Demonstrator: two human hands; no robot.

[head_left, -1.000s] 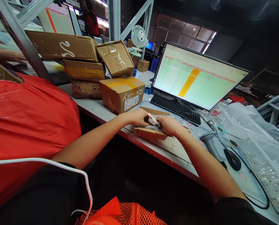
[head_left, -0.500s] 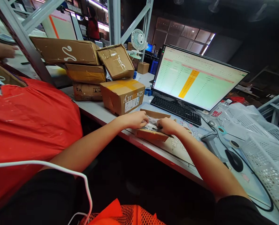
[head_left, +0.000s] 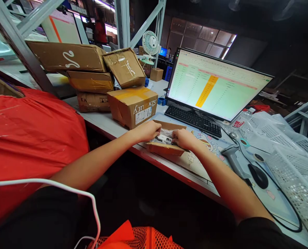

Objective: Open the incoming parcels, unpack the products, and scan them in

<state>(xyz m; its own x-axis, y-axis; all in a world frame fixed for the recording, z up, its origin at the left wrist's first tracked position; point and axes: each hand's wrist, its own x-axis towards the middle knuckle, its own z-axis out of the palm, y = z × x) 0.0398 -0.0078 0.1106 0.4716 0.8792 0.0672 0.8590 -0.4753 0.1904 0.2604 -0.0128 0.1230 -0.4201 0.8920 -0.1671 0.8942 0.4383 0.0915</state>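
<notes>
A small open cardboard box (head_left: 164, 148) lies on the desk in front of the keyboard. Inside it sits a clear plastic-wrapped item (head_left: 165, 137). My left hand (head_left: 148, 130) curls over the box's left side, its fingers closed on the wrapped item. My right hand (head_left: 183, 139) grips the same item from the right, fingers bent inside the box. Both forearms reach in from the bottom of the view.
A stack of taped cardboard parcels (head_left: 97, 77) stands to the left, one labelled box (head_left: 133, 105) nearest. A monitor (head_left: 216, 86) and keyboard (head_left: 194, 120) sit behind. A barcode scanner (head_left: 233, 159), mouse (head_left: 257, 175) and white mesh baskets (head_left: 291, 166) lie at right. A red bag (head_left: 32, 131) fills the left.
The wrapped item was held above the box a second ago; both hands have pressed it down into the box. Another person's hand at far left has left the view.
</notes>
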